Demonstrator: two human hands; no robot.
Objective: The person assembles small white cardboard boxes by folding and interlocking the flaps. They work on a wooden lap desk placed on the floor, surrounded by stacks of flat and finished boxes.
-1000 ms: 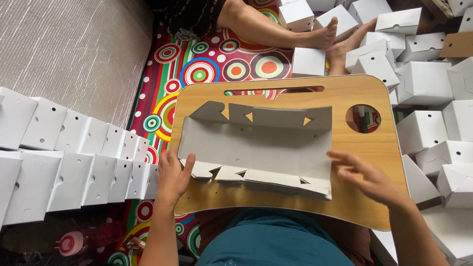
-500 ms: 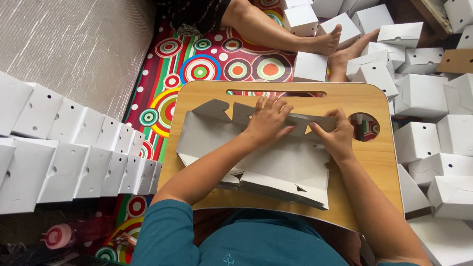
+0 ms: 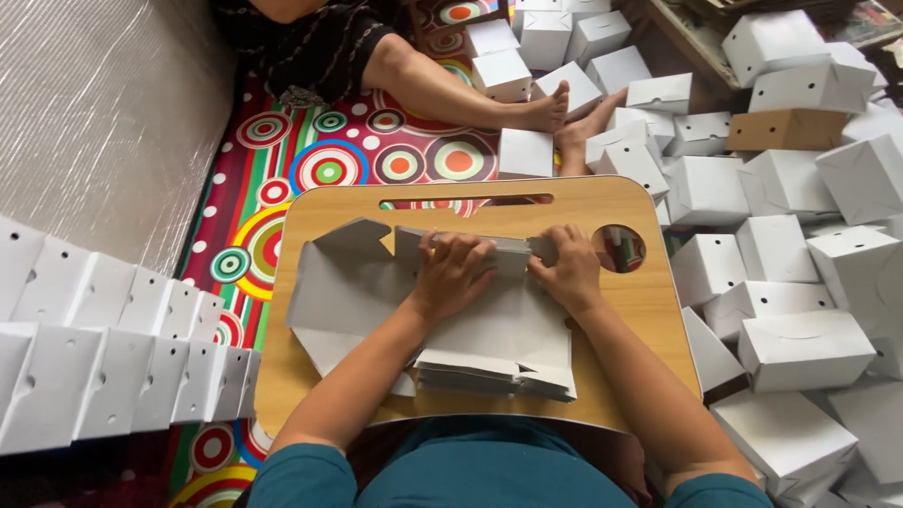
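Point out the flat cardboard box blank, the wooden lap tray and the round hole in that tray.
flat cardboard box blank (image 3: 353, 282), head view, on its bare grey left panel.
wooden lap tray (image 3: 649, 310), head view, on bare wood near the right edge.
round hole (image 3: 619, 248), head view, in its opening.

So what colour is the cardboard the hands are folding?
Grey, the flat cardboard shows best in the head view.

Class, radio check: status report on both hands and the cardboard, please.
Left hand and right hand pressing flat cardboard box blank far flap. Blank on wooden lap table. Nothing obstructing.
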